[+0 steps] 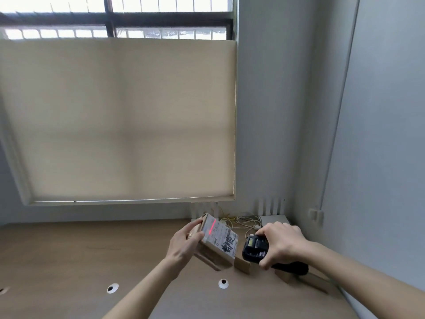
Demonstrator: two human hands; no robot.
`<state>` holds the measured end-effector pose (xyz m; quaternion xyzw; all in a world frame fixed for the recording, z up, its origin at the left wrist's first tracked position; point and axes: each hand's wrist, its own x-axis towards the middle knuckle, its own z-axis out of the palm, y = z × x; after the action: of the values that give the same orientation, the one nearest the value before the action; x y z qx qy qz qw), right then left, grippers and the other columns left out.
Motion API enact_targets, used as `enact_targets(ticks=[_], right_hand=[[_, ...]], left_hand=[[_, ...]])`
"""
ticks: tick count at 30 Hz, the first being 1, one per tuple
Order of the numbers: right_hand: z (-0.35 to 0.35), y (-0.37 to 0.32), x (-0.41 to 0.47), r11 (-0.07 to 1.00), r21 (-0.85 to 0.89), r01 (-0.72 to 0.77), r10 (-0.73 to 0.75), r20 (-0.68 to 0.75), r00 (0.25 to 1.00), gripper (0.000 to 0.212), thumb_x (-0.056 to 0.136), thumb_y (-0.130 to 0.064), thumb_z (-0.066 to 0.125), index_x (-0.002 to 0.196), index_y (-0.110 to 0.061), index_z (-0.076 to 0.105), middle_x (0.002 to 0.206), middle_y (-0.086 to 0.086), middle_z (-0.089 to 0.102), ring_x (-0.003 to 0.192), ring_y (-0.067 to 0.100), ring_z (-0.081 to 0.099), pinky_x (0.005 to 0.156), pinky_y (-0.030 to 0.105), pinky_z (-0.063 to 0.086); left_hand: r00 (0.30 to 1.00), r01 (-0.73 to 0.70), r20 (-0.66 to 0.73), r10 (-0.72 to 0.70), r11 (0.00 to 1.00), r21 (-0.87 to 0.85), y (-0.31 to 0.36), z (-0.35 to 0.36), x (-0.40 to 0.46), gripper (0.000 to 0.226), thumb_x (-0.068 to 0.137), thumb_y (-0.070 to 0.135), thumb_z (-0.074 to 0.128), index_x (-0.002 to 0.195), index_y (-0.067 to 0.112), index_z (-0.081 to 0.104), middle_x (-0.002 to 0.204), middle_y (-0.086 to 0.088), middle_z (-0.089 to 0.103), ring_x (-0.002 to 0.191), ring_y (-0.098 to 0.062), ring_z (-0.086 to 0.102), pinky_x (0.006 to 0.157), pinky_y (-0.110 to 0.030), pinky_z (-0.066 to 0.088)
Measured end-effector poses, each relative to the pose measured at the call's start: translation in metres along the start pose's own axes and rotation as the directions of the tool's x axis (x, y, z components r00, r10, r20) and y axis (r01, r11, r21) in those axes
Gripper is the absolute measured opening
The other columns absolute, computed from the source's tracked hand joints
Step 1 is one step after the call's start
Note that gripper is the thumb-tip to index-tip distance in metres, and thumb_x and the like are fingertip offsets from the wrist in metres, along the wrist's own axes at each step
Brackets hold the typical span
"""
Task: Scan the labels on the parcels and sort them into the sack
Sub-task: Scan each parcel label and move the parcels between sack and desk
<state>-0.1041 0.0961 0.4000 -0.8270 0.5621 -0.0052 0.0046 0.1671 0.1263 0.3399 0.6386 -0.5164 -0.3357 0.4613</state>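
left hand (186,244) grips a labelled brown cardboard parcel (218,242); right hand (279,242), just right, grips a black handheld scanner (255,248) aimed at it.

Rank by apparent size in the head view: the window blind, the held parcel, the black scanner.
1. window blind, by far the largest.
2. parcel, held by the left hand.
3. scanner, gripped by the right hand; partly hidden, so unsure.

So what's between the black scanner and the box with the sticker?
Nothing solid. In the head view a small gap of brown table shows between the scanner and the box; only the scanner's red line lands on the box's label.
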Motion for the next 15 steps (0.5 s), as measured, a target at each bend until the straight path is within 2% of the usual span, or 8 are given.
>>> enact_targets(ticks=[9, 15], right_hand=[[0.004, -0.025, 0.008, 0.997, 0.004, 0.083, -0.083, -0.006, 0.997, 0.058, 0.05, -0.055, 0.08, 0.103, -0.032, 0.07, 0.088, -0.009, 0.07, 0.081, 0.019, 0.059, 0.065, 0.028, 0.038], [0.011, -0.068, 0.024, 0.986, -0.015, 0.165, -0.164, 0.039, 0.986, 0.059, 0.05, -0.052, 0.081, 0.103, -0.03, 0.071, 0.091, -0.007, 0.072, 0.088, 0.02, 0.066, 0.068, 0.029, 0.042]], left_hand=[[0.995, 0.042, -0.091, -0.044, 0.999, -0.024, -0.011, -0.029, -0.025, 0.052, 0.072, 0.048, 0.058, 0.123, 0.054, 0.063, 0.115, 0.001, 0.07, 0.107, -0.015, 0.063, 0.097, -0.038, 0.052], [0.98, 0.081, -0.174, -0.095, 0.993, -0.085, -0.033, -0.072, -0.045, 0.045, 0.076, 0.045, 0.062, 0.118, 0.057, 0.064, 0.112, 0.003, 0.071, 0.105, -0.016, 0.065, 0.097, -0.04, 0.053]])
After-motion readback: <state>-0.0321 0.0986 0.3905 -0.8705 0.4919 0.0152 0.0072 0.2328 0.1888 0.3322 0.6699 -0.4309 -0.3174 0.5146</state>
